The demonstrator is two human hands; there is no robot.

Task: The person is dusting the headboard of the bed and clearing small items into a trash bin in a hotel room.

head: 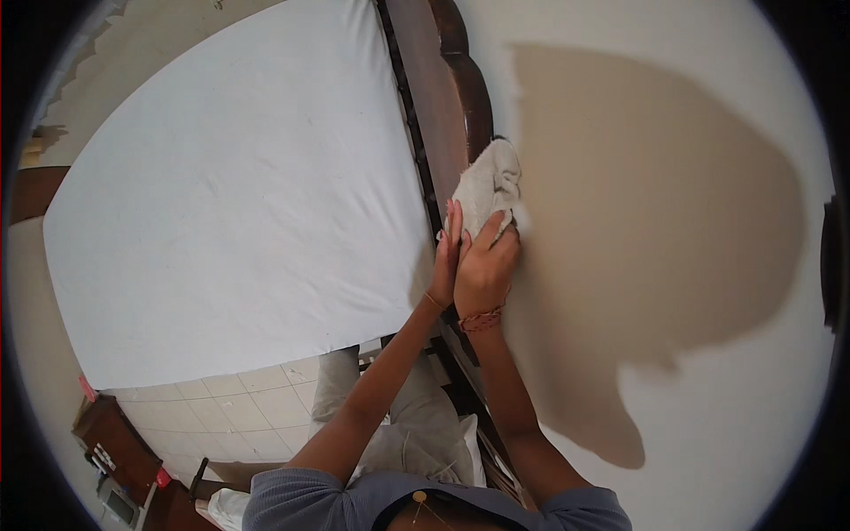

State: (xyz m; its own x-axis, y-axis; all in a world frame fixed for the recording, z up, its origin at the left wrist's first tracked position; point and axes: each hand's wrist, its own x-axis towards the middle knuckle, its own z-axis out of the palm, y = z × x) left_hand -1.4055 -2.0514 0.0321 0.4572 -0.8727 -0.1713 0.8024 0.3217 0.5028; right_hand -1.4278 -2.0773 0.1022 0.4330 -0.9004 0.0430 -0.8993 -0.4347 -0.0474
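A crumpled off-white cloth [483, 182] lies over the curved top edge of the dark wooden headboard [473, 109]. My right hand [488, 265] grips the near end of this cloth, its fingers bent into the folds. Close beside it, my left hand [449, 255] is turned edge-on, with straight fingers along the cloth's left side. Whether those fingers pinch the fabric cannot be told, since the palm is hidden. Both hands are at the bed side of the pale wall [571, 26].
A mattress in a white sheet [246, 199] fills the left, against the headboard. Tiled floor [219, 411] shows below it. Brown wooden furniture [119, 445] with small items stands at lower left. My shadow [657, 199] falls on the wall.
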